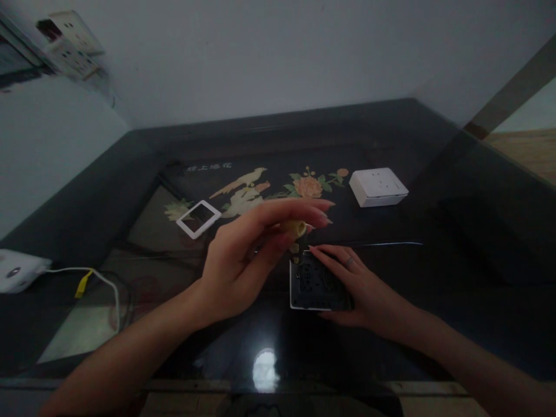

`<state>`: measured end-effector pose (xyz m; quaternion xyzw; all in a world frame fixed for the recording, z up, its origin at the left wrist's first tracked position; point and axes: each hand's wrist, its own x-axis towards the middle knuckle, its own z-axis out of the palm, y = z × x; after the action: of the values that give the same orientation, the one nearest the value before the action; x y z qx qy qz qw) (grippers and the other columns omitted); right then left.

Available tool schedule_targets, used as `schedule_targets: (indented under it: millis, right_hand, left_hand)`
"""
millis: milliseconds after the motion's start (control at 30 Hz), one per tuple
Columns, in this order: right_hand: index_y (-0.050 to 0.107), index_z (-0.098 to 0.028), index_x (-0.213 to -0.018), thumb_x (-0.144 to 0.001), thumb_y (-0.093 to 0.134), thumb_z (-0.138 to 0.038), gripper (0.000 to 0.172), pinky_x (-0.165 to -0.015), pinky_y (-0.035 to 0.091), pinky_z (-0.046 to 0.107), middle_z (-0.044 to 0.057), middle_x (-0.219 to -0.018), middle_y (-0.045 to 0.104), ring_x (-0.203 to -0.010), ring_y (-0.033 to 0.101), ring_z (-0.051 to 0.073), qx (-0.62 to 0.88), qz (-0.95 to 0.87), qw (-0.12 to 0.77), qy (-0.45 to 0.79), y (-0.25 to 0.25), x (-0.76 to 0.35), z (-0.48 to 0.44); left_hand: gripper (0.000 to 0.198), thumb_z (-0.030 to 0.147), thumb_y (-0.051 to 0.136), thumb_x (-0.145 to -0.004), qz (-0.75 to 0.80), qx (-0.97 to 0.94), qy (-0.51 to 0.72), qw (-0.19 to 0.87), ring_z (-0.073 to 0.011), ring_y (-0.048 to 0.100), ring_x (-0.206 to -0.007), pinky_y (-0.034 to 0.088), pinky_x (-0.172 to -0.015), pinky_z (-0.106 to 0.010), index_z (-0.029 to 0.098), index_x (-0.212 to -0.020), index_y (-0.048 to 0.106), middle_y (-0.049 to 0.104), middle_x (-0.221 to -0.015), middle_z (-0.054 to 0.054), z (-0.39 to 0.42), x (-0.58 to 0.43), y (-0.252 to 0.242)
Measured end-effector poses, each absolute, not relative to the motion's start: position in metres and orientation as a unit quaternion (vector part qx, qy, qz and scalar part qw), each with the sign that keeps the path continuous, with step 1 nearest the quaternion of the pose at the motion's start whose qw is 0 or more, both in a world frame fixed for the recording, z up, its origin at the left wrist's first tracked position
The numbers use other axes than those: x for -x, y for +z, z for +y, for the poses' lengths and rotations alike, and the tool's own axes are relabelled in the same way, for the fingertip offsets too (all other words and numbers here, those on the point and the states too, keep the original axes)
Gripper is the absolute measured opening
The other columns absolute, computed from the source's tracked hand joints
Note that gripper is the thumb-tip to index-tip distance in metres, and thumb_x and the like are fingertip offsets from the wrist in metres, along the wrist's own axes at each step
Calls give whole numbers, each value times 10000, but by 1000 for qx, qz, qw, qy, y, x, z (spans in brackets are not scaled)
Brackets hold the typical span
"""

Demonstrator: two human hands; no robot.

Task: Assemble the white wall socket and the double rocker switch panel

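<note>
My left hand point(243, 260) is closed around a small yellow tube-like piece point(297, 229). Only its rounded end shows between thumb and fingers, so I cannot tell what the rest is. Just below it, my right hand point(356, 284) grips the right side of a wall socket point(319, 284), fingers on its far edge and thumb at the near one. The socket's black back faces up, with a thin white rim around it. Left of my left hand, a white square frame point(212, 218) with an open middle lies on the table.
A white wall socket point(379, 182) sits face up at the right on the dark glass-topped table point(434, 249). At the left edge, a white power strip point(19, 271) trails a white cable point(110, 281) with a yellow tag. Wall outlets point(73, 55) are at the upper left.
</note>
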<state>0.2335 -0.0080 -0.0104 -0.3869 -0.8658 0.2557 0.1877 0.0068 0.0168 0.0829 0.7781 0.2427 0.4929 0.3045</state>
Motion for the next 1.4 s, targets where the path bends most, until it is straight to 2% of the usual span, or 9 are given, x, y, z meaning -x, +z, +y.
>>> schedule_targets:
  millis: [100, 267, 433, 667, 800, 933, 1033, 1267, 1400]
  right_hand:
    - [153, -290, -1518, -758, 716, -299, 946, -1087, 371, 600, 128, -1475, 342, -1350, 331, 339, 388, -866, 182, 258, -10, -233, -8]
    - [162, -292, -1509, -764, 719, -296, 930, -1078, 395, 574, 125, -1468, 344, -1341, 342, 323, 392, -864, 177, 261, -8, -233, -9]
    - [167, -272, -1504, -746, 739, -295, 950, -1085, 395, 546, 123, -1467, 356, -1332, 341, 311, 390, -864, 184, 260, -9, -233, -8]
    - [199, -241, -1488, -738, 747, -286, 929, -1086, 390, 542, 136, -1447, 370, -1330, 325, 313, 382, -867, 201, 249, -12, -233, -8]
    - [180, -257, -1492, -736, 752, -287, 948, -1084, 396, 543, 131, -1443, 372, -1325, 332, 307, 383, -867, 200, 248, -12, -233, -8]
    - [167, -273, -1498, -736, 754, -300, 963, -1084, 399, 544, 127, -1452, 368, -1325, 338, 306, 388, -865, 193, 255, -11, -233, -8]
    - [168, -281, -1499, -725, 761, -286, 975, -1077, 405, 548, 127, -1452, 370, -1321, 346, 311, 387, -864, 195, 256, -10, -234, -8]
    - [176, -273, -1493, -740, 744, -277, 944, -1089, 387, 558, 126, -1451, 368, -1326, 336, 313, 386, -865, 195, 253, -11, -233, -9]
    - [188, -250, -1489, -740, 749, -296, 937, -1096, 383, 545, 133, -1452, 365, -1331, 323, 308, 386, -867, 194, 249, -11, -233, -9]
  left_hand:
    - [244, 211, 456, -997, 256, -798, 460, 293, -207, 691, -1022, 569, -940, -394, 262, -1179, 610, 662, -1242, -54, 16, -4, 86]
    - [245, 457, 679, -850, 277, -778, 529, 196, -229, 632, -995, 572, -865, -413, 305, -1042, 690, 623, -1116, -47, 20, -3, 79]
    - [172, 287, 749, -825, 263, -742, 590, 182, -171, 641, -814, 573, -741, -334, 275, -989, 702, 667, -889, -10, 24, -7, 74]
    - [301, 202, 460, -1000, 220, -785, 494, 302, -205, 690, -1036, 574, -921, -363, 256, -1271, 581, 671, -1236, -56, 18, -11, 78]
    - [283, 297, 606, -936, 196, -794, 522, 242, -220, 679, -1031, 569, -912, -376, 218, -1206, 633, 706, -1165, -73, 22, -8, 77]
    - [284, 346, 782, -784, 217, -766, 587, 147, -187, 660, -876, 581, -765, -345, 269, -1047, 708, 706, -963, -20, 25, -6, 77]
    - [218, 334, 788, -779, 267, -741, 598, 145, -168, 624, -780, 562, -685, -329, 294, -982, 721, 663, -862, -5, 23, -6, 80]
    - [254, 200, 509, -979, 243, -805, 476, 256, -202, 696, -959, 568, -892, -375, 264, -1190, 635, 699, -1166, -37, 23, -6, 85]
    - [254, 271, 570, -953, 224, -799, 483, 278, -217, 694, -995, 563, -915, -389, 247, -1199, 627, 690, -1206, -63, 25, -7, 82]
